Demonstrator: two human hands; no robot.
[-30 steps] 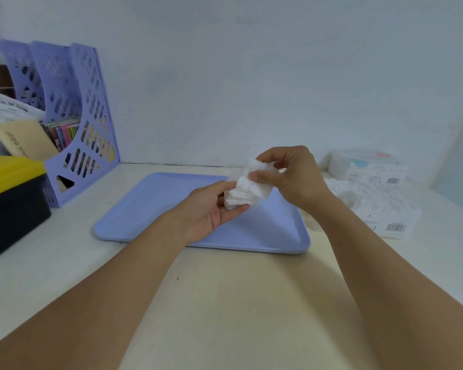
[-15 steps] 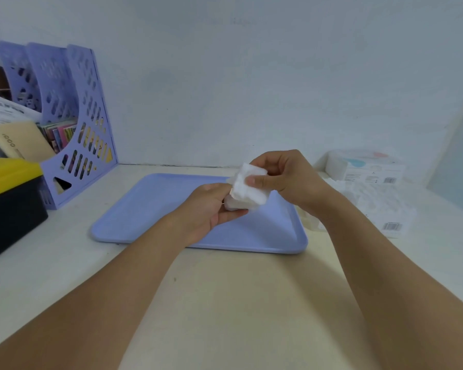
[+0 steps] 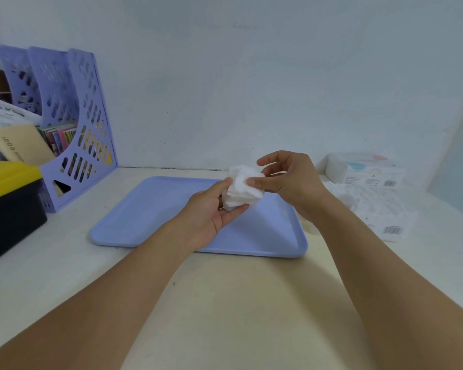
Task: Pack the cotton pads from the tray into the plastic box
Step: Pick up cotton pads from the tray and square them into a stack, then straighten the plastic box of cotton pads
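Note:
A stack of white square cotton pads (image 3: 242,189) is held above the right half of the lavender tray (image 3: 150,217). My left hand (image 3: 211,212) cups the stack from below and the left, with fingers curled round it. My right hand (image 3: 289,180) presses its thumb on the top pad at the right side, other fingers raised and loosely bent. No pads show on the tray's surface. A clear plastic box (image 3: 364,172) with a printed label stands at the back right.
White plastic packaging with barcodes (image 3: 377,209) lies to the right of the tray. A lavender file rack (image 3: 72,129) with books stands at the back left, with a yellow-lidded black box (image 3: 8,206) in front of it. The wall runs close behind.
My right hand has opened its upper fingers and now only the thumb rests on the top pad. The stack in my left hand has hardly moved.

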